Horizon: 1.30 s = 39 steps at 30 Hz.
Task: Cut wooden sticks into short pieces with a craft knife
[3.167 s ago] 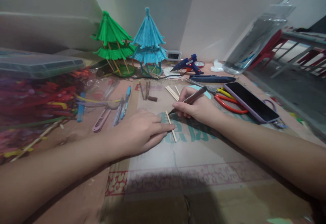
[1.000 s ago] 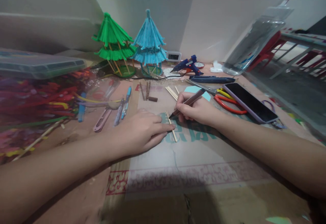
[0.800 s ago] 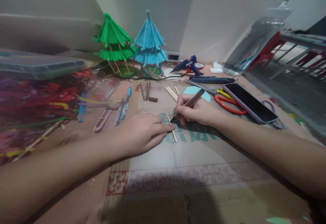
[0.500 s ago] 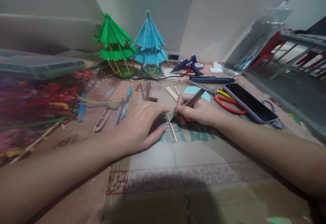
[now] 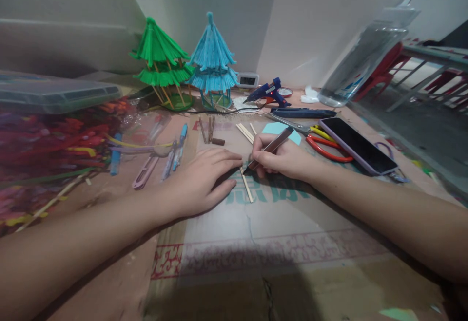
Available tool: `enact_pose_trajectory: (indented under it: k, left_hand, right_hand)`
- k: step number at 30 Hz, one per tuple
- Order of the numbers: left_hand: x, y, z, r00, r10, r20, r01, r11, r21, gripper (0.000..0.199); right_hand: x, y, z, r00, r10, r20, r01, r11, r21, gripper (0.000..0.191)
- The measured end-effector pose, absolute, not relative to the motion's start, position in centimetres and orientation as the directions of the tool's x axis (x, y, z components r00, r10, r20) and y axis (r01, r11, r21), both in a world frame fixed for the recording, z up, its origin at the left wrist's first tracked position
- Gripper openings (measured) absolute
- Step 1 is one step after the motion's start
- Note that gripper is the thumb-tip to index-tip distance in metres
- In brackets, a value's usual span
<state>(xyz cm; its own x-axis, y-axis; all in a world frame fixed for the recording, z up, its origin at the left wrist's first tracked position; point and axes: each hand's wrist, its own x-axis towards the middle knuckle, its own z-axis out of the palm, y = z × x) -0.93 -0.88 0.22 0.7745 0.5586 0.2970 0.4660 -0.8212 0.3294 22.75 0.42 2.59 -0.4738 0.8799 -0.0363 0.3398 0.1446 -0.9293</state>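
Observation:
My right hand (image 5: 276, 158) is closed round a brown marker (image 5: 274, 144), its black tip down beside a thin pale stick (image 5: 247, 188). Palm down, my left hand (image 5: 210, 177) has its fingers and thumb apart, fingertips at the upper end of that stick. Behind my hands lie more pale sticks (image 5: 244, 131), brown sticks (image 5: 209, 130) and a brown marker cap (image 5: 218, 141). A light blue paper piece (image 5: 281, 130) is partly hidden by the marker and my right hand.
A green two-tier model (image 5: 159, 63) and a blue one (image 5: 212, 63) stand at the back, with a glue gun (image 5: 270, 92). Scissors (image 5: 329, 148) and a phone (image 5: 358, 145) lie right; a pink cutter (image 5: 145, 171), pens (image 5: 180, 148) and craft stems (image 5: 54, 150) lie left.
The fingers of my left hand have shifted slightly and lie closer over the stick's upper end. The marker remains in my right hand, and the whole view has moved a little.

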Motion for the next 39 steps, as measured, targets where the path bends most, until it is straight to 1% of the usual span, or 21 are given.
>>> enact_pose_trajectory:
  k: [6, 10, 19, 25, 28, 34, 37, 39]
  left_hand:
    - [-1.0, -0.9, 0.1, 0.761, 0.576, 0.299, 0.491, -0.812, 0.315, 0.040]
    - [-1.0, -0.8, 0.2, 0.769, 0.563, 0.302, 0.478, -0.821, 0.312, 0.040]
    - [-1.0, -0.8, 0.1, 0.774, 0.561, 0.294, 0.487, -0.824, 0.289, 0.042]
    - [-1.1, -0.8, 0.2, 0.776, 0.564, 0.283, 0.491, -0.821, 0.290, 0.042]
    - [-1.0, -0.9, 0.2, 0.776, 0.566, 0.278, 0.495, -0.820, 0.288, 0.042]
    - [-1.0, -0.8, 0.1, 0.779, 0.551, 0.300, 0.477, -0.831, 0.286, 0.040]
    - [-1.0, -0.8, 0.0, 0.776, 0.551, 0.307, 0.474, -0.831, 0.292, 0.040]
    - [-1.0, -0.7, 0.0, 0.775, 0.551, 0.309, 0.474, -0.831, 0.292, 0.040]
  right_hand:
    - [22.5, 0.4, 2.6, -0.415, 0.910, -0.014, 0.344, 0.143, -0.928, 0.013]
    - [22.5, 0.3, 2.7, -0.436, 0.900, -0.029, 0.362, 0.145, -0.921, 0.012]
    - [23.1, -0.3, 3.0, -0.544, 0.833, -0.105, 0.349, 0.111, -0.931, 0.013]
    - [22.8, -0.3, 2.8, -0.461, 0.886, -0.052, 0.360, 0.133, -0.923, 0.012]
    - [23.0, -0.4, 2.9, -0.497, 0.865, -0.069, 0.355, 0.131, -0.926, 0.013]
    - [23.5, -0.8, 3.0, -0.593, 0.789, -0.162, 0.345, 0.067, -0.936, 0.014]
    - [23.6, -0.8, 3.0, -0.637, 0.751, -0.173, 0.322, 0.056, -0.945, 0.015]
    - [23.6, -0.9, 3.1, -0.633, 0.754, -0.175, 0.323, 0.051, -0.945, 0.016]
